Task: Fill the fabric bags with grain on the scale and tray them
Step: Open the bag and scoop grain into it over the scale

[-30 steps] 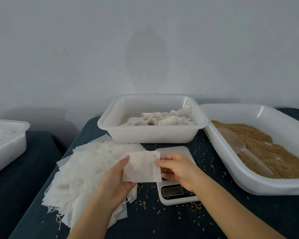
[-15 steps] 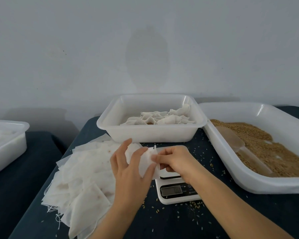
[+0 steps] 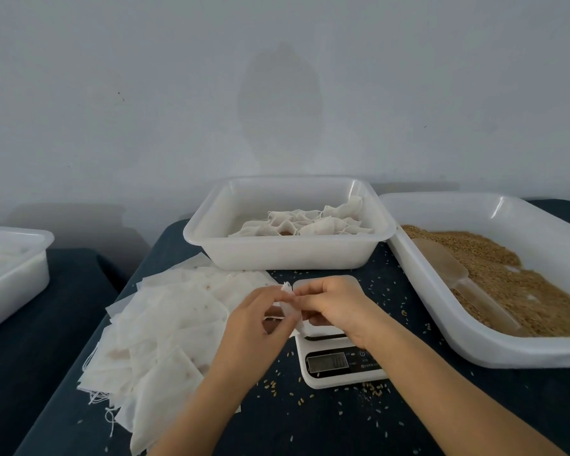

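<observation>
Small white fabric bag (image 3: 290,309), crumpled, pinched between left hand (image 3: 254,327) and right hand (image 3: 338,307), fingers clamped on it, above white digital scale (image 3: 339,363). Behind: white plastic tray (image 3: 287,255) holding filled bags. Right: white tub (image 3: 474,343) of brown grain (image 3: 514,284) with clear scoop (image 3: 454,274).

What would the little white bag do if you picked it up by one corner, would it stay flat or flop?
Probably flop: the fabric bag already crumples between the left hand and right hand. It likely weighs very little, being thin like those in the pile of empty bags. It shouldn't roll or break, though it might slip.
</observation>
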The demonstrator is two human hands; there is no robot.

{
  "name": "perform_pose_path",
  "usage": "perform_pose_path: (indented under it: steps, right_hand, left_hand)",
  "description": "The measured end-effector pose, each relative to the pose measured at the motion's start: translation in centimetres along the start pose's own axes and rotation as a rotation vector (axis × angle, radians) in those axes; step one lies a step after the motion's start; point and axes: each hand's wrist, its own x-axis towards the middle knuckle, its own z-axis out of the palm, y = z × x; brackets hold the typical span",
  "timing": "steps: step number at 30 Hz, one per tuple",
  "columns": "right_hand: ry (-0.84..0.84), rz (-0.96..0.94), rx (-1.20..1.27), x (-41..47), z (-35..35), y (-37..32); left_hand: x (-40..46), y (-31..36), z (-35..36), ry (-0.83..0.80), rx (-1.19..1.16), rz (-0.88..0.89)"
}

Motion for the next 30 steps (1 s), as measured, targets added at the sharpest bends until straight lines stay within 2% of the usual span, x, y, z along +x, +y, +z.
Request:
perform_pose_path:
  steps: [5,7,11,13,18,20,25,27,30]
  right_hand:
    - [0.012,0.019,-0.036,0.1,-0.2,0.0]
    - [0.020,-0.014,-0.070,0.1,-0.3,0.1]
    - [-0.011,-0.082,-0.120,0.0,0.0,0.4]
    - [0.027,-0.119,-0.194,0.1,0.1,0.5]
    - [0.130,-0.258,-0.590,-0.3,-0.5,0.0]
    - [0.092,-0.269,-0.592,-0.5,-0.7,-0.4]
    - [-0.113,-0.116,-0.382,-2.2,-2.5,-1.9]
    - [-0.021,-0.132,-0.412,-3.3,-5.1,-2.9]
    - [0.362,-0.148,-0.543,-4.6,-10.3,-4.3]
  left_hand:
    - [0.7,-0.8,-1.6,-0.197,0.505,0.257]
    - [1.0,-0.6,-1.9,-0.218,0.632,0.359]
    - [1.5,-0.3,-1.9,-0.169,0.578,0.417]
    - [1.6,-0.3,-1.9,-0.176,0.576,0.434]
    - [1.8,0.0,-2.5,-0.226,0.658,0.498]
    - [1.8,0.1,-2.4,-0.223,0.643,0.501]
    - [1.7,0.1,-1.9,-0.132,0.528,0.426]
    - [1.8,0.1,-1.7,-0.122,0.517,0.431]
    - [2.1,0.2,-1.3,-0.125,0.551,0.479]
